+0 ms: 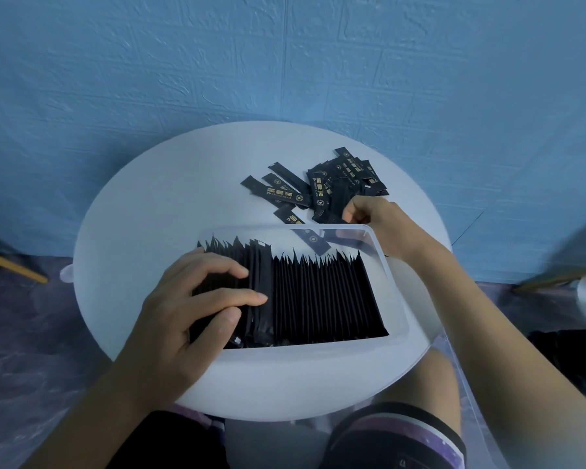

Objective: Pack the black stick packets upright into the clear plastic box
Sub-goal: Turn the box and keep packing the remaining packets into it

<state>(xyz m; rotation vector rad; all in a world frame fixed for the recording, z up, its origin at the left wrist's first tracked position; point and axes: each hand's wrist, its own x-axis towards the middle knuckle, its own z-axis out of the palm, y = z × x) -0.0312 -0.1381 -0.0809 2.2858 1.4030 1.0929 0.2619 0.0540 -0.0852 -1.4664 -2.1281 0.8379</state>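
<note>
Black stick packets (332,187) lay loose on the desk (149,204) just beyond the clear plastic box's (398,299) far right corner, mostly slanting away, matte black with gold print. The right hand (374,211) was nearer (at the pile's near edge), its fingers (351,214) curled, pinching one. The left hand (183,299) lay spread across the packed row (318,299), steadying the upright packets inside.

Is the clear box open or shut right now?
Open: the left hand presses the packed packets inside the clear box; no lid covers them.
</note>
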